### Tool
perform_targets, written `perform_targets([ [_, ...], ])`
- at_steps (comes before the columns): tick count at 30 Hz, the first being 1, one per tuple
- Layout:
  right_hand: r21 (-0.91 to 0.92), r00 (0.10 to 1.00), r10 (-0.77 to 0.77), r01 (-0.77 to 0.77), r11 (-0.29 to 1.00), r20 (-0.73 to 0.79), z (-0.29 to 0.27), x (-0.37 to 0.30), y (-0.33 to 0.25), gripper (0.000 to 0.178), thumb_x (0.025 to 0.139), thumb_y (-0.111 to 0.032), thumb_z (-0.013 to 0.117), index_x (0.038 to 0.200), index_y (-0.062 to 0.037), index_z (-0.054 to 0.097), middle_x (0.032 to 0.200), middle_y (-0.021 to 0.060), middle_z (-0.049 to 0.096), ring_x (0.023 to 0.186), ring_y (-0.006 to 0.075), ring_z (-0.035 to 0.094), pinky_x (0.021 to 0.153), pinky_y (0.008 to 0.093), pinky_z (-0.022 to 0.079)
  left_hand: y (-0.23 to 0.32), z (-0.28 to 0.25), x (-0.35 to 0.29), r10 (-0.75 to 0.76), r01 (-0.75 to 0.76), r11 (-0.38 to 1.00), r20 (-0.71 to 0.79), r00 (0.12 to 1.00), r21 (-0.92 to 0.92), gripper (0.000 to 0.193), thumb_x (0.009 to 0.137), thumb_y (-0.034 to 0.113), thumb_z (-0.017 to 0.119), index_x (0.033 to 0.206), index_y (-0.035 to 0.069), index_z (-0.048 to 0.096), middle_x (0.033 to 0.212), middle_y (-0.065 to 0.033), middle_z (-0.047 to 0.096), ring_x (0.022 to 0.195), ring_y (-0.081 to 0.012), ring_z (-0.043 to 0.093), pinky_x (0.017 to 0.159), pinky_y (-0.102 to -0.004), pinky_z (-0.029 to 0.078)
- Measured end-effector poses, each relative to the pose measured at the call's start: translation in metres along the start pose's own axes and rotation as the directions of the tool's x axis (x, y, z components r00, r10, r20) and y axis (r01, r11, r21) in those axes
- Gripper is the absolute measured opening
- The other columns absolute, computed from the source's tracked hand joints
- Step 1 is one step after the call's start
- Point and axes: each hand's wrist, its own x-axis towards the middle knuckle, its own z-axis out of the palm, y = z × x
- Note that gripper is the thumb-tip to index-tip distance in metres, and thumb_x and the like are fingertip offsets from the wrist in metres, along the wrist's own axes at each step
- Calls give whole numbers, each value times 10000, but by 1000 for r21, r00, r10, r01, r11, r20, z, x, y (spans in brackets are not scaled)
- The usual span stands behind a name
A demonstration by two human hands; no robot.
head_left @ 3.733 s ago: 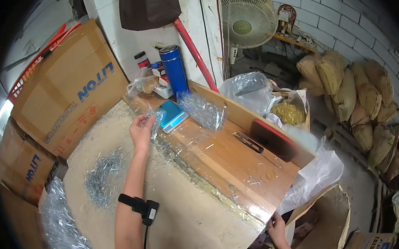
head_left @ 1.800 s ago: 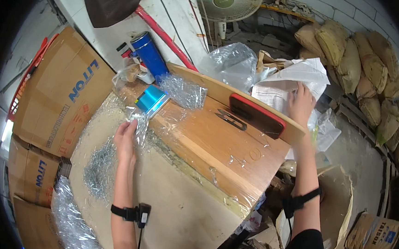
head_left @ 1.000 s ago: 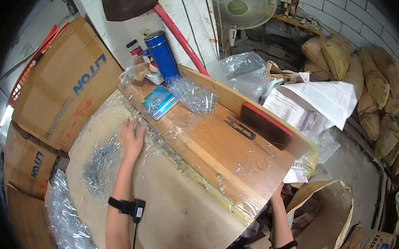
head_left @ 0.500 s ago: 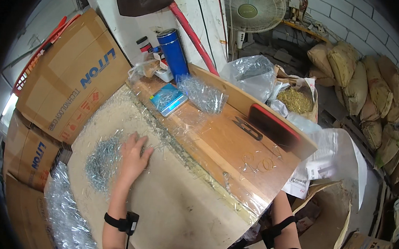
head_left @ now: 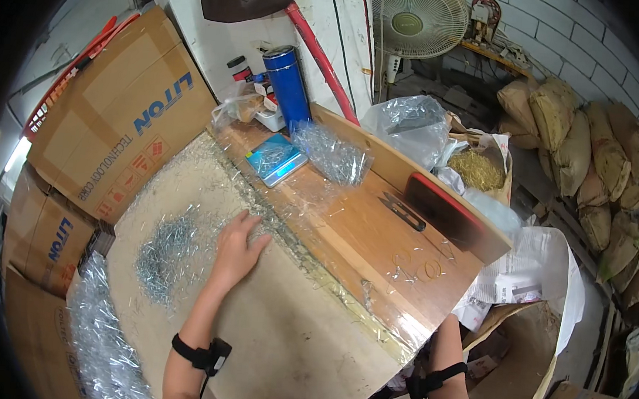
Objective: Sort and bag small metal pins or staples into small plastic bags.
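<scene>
My left hand [head_left: 240,252] rests on a tan board [head_left: 280,345], thumb apart from the fingers, with no object visible in it. To its left lies a pile of thin, silvery metal pieces [head_left: 165,259], with strays scattered around it. Fine bits also line the board's far right edge, close to my fingertips. My right forearm [head_left: 449,379] reaches down past the wooden tabletop's near right corner, beside an open paper sack [head_left: 523,362]. The right hand itself is hidden there.
On the wooden tabletop [head_left: 347,224] are a small blue digital scale [head_left: 276,159], a clear bag of metal pieces [head_left: 333,156], black thread snips [head_left: 403,211], a red-edged phone [head_left: 444,212] and loose yellowish rings [head_left: 433,268]. Cardboard boxes [head_left: 118,119] stand left; a blue cylinder [head_left: 286,86] stands behind.
My left hand has slid right across the board, away from the silvery pile. My right forearm stays at the table corner. The whole view has shifted slightly.
</scene>
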Motion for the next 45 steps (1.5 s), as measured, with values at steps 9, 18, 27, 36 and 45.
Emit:
perform_targets([
  [9, 18, 1000, 5, -4, 1000, -5, 4, -4, -9, 382, 845, -234, 549, 1153, -9, 523, 1113, 218, 565, 1066, 344, 533, 907, 393, 416, -16, 24, 142, -245, 284, 955, -315, 917, 84, 559, 757, 445, 687, 1077, -7, 605, 1087, -216, 587, 1032, -366, 541, 897, -458, 409],
  [18, 36, 992, 114, -112, 993, -47, -35, -50, 13, 394, 844, -240, 548, 1165, -14, 514, 1124, 217, 555, 1078, 346, 520, 923, 398, 400, -43, 22, 183, -463, 481, 837, 130, 877, -260, 509, 642, 323, 816, 994, -1, 643, 1005, -164, 659, 927, -256, 634, 827, -367, 459],
  [27, 5, 994, 94, -94, 996, -49, -37, -39, 12, 406, 843, -246, 548, 1176, -18, 506, 1136, 215, 545, 1090, 348, 506, 939, 404, 385, -48, 26, 178, -420, 397, 872, -21, 907, -286, 640, 624, 294, 831, 1126, -16, 585, 1098, -199, 626, 985, -262, 621, 846, -342, 464],
  [36, -14, 992, 110, -111, 994, -62, -47, -50, 19, 418, 842, -252, 547, 1188, -23, 498, 1147, 214, 535, 1102, 349, 493, 954, 409, 370, -33, 12, 163, -460, 420, 761, 44, 887, -494, 465, 645, 113, 808, 1008, -101, 611, 914, -196, 664, 823, -220, 650, 728, -316, 496],
  [45, -25, 993, 100, -102, 995, -61, -52, -49, 14, 430, 841, -258, 546, 1200, -28, 489, 1159, 213, 525, 1114, 351, 479, 970, 414, 354, -42, 8, 139, -240, 177, 888, -99, 966, -424, 316, 691, 111, 767, 939, -25, 625, 805, -134, 669, 723, -187, 632, 641, -318, 483],
])
